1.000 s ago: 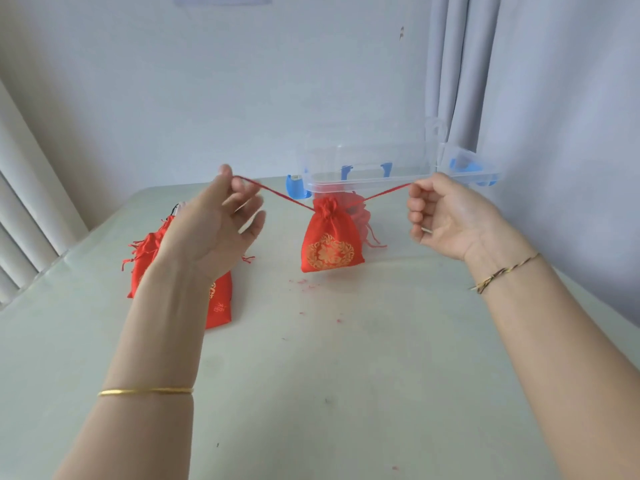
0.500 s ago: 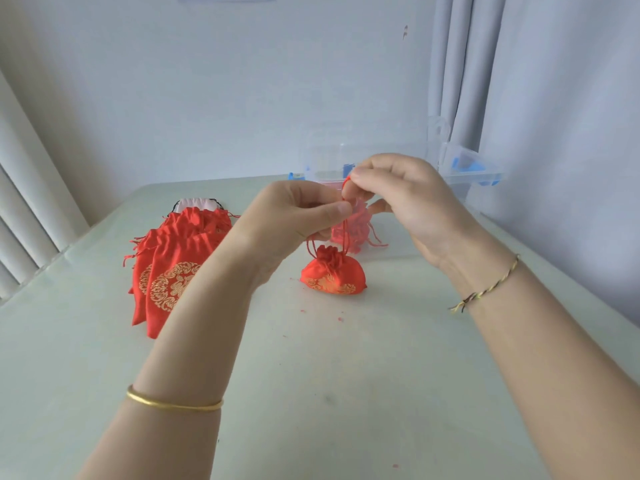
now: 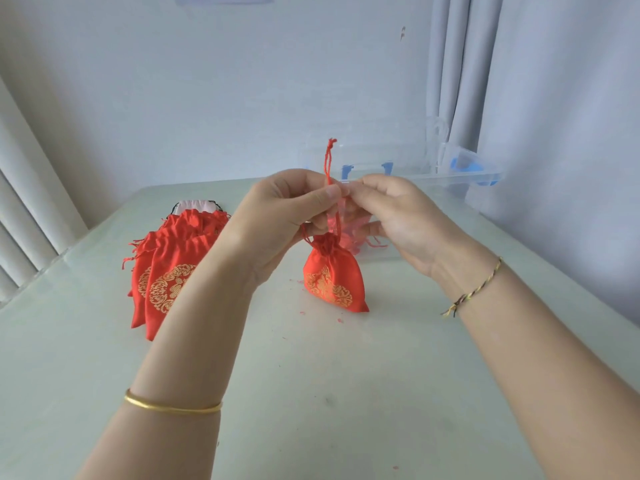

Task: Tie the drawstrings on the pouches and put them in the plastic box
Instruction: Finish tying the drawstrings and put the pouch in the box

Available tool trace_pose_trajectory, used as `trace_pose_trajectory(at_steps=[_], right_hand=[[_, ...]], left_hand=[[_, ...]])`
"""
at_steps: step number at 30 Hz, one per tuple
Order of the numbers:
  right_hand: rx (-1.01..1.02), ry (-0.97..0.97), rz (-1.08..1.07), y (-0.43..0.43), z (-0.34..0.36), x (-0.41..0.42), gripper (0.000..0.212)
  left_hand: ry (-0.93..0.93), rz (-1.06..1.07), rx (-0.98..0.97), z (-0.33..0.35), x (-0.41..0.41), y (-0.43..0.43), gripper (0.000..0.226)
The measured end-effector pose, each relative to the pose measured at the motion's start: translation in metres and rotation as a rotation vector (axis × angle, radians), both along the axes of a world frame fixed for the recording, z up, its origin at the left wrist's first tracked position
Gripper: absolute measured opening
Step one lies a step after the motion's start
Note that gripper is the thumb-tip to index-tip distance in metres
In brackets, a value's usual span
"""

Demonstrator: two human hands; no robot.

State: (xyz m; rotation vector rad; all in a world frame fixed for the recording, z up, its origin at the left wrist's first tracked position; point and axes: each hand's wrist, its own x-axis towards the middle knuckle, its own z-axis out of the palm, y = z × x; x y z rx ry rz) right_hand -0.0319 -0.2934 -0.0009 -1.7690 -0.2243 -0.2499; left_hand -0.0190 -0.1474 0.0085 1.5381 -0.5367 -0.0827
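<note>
Both hands, spread wide a second ago with the cords pulled taut, now meet over the red pouch [image 3: 329,278]. The pouch sagged flat half a second back; now it stands taller, neck cinched. A knotted drawstring [image 3: 327,161] end pokes up above the thumbs.

Position: pouch sits on the table [image 3: 311,393] just in front of the clear plastic box [image 3: 433,173], strings running up from its neck into the hands. Bottom seems to rest on the table, though it may only be brushing it. A few red pouches in box [image 3: 356,233] show through the wall. A pile of untied pouches [image 3: 166,271] lies to the left, well apart.

Fingers:
- left hand [image 3: 284,209]: thumb and forefinger pressed together on the cord, other fingers curled under, a loop trailing below the palm.
- right hand [image 3: 398,216]: fingertips [image 3: 360,188] bunched against the left thumb, pinching the cord at the same spot.

Step in hand, as judged: crossing the two cords to form the knot. To do it well:
- keep the neck gathered while the ends cross, so the mouth does not reopen.
- work close to the neck; slack there leaves a loose knot.
- pull both ends evenly, sideways, not upward, or the light pouch lifts and swings.
- the cord looks thin and frayed, so snug it gently.
</note>
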Motion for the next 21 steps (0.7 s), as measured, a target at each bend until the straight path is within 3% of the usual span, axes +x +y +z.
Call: trace_pose_trajectory(at_steps=[4, 7, 10, 13, 16, 21], right_hand=[[0.078, 0.007, 0.111, -0.012, 0.008, -0.002, 0.034], [-0.211, 0.115, 0.284, -0.016, 0.007, -0.007, 0.032], [-0.367, 0.173, 0.21, -0.019, 0.007, -0.01, 0.029], [-0.218, 0.077, 0.078, -0.019, 0.007, -0.006, 0.03], [-0.033, 0.027, 0.089, -0.014, 0.0, 0.003, 0.025], [0.117, 0.148, 0.226, -0.008, -0.009, 0.006, 0.019]], left_hand=[[0.019, 0.049, -0.039, -0.001, 0.003, 0.003, 0.012], [0.031, 0.053, -0.061, -0.001, 0.003, 0.002, 0.016], [0.011, 0.03, -0.029, -0.002, 0.003, 0.0, 0.02], [-0.05, -0.019, 0.039, -0.001, 0.002, 0.0, 0.019], [-0.284, -0.002, 0.199, 0.0, -0.002, -0.004, 0.02], [-0.741, 0.269, 0.484, -0.004, -0.003, -0.009, 0.029]])
